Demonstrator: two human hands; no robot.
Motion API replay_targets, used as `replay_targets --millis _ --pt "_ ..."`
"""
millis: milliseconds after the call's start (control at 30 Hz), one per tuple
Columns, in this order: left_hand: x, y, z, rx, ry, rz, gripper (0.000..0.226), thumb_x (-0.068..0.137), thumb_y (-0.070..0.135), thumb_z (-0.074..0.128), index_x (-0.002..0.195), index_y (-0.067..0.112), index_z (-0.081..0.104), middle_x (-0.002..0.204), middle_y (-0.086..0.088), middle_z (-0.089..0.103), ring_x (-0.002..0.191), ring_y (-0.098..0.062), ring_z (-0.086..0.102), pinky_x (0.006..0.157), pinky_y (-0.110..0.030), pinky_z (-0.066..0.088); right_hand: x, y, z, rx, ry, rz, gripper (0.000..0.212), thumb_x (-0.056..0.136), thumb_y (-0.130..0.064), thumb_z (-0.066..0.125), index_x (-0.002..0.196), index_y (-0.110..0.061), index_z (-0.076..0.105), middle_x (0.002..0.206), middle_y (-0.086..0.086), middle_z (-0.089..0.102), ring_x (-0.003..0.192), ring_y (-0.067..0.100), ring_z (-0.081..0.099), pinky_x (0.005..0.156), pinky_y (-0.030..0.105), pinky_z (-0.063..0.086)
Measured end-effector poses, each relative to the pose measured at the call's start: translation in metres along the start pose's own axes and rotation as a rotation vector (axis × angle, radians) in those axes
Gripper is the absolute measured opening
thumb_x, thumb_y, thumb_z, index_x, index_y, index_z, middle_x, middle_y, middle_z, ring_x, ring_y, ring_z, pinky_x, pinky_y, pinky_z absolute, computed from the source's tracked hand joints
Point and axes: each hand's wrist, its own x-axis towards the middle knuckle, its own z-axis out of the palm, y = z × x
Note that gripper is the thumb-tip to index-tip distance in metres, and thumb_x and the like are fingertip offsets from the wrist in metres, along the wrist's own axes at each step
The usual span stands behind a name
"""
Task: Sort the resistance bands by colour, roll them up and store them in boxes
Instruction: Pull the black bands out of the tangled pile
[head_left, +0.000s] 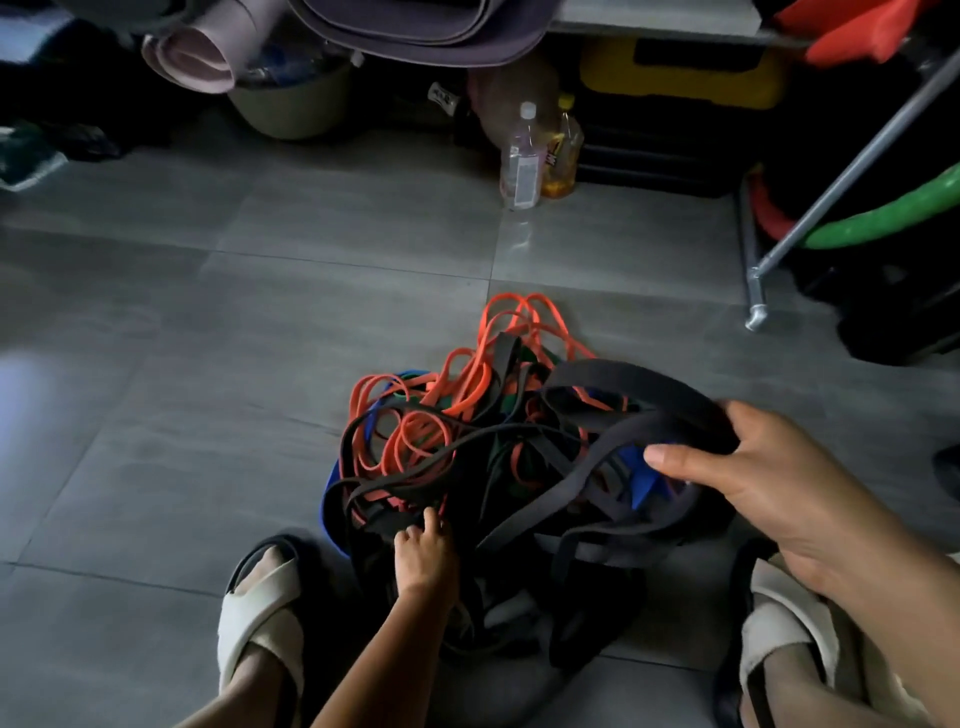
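Observation:
A tangled heap of resistance bands (488, 447) lies on the grey tiled floor between my feet: thin orange loops (519, 322), black bands, wide dark grey bands and blue ones. My right hand (769, 483) grips a wide dark grey band (623, 379) at the heap's right side, thumb pointing left over a blue band (641, 473). My left hand (423, 551) reaches into the near edge of the heap, its fingers curled on a thin black band (384, 519). No boxes are visible.
Two plastic bottles (524, 156) stand on the floor beyond the heap. A metal rack leg (756, 291) stands at the right with green and red hoops (883, 218) behind it. Rolled mats (197, 57) and a bucket sit at the back left. My sandalled feet (260, 597) flank the heap.

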Motion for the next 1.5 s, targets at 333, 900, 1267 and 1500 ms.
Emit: replay_targets --millis 333,900,1267,1500 --pt "-0.035 -0.022 -0.092 -0.47 -0.111 0.069 0.054 0.067 0.038 0.069 0.114 0.015 0.061 0.114 -0.007 0.062 0.108 -0.025 0.056 0.085 -0.03 0.044 -0.015 -0.006 -0.024 0.044 0.017 -0.083 0.014 0.076 -0.002 0.07 0.08 -0.009 0.059 0.073 0.002 0.062 0.064 0.011 0.055 0.052 0.011 0.044" --pt "-0.154 0.043 -0.276 -1.465 0.19 0.432 0.028 0.08 0.001 0.065 0.108 0.0 0.061 0.093 -0.008 0.07 0.085 -0.018 0.067 0.069 -0.023 0.052 -0.065 -0.041 -0.016 0.453 -0.598 -0.297 0.041 0.073 -0.018 0.059 0.113 -0.013 0.054 0.107 -0.005 0.065 0.101 0.003 0.062 0.081 0.015 0.05" --pt "-0.131 0.044 -0.259 -1.52 0.01 0.383 0.01 0.084 -0.004 0.056 0.092 0.001 0.061 0.079 -0.01 0.06 0.073 -0.02 0.057 0.062 -0.021 0.047 -0.046 -0.012 0.02 0.297 -0.594 -0.251 0.051 0.063 -0.022 0.079 0.11 -0.026 0.058 0.105 -0.01 0.068 0.104 0.005 0.061 0.095 0.026 0.048" --pt "-0.124 0.01 -0.276 -1.208 -0.182 0.551 0.034 0.082 -0.002 0.063 0.115 -0.007 0.056 0.108 -0.019 0.063 0.098 -0.023 0.062 0.084 -0.018 0.051 -0.042 -0.028 0.016 0.099 -0.376 -0.259 0.02 0.072 0.003 0.071 0.073 -0.017 0.064 0.061 -0.003 0.067 0.058 0.006 0.063 0.067 0.024 0.05"
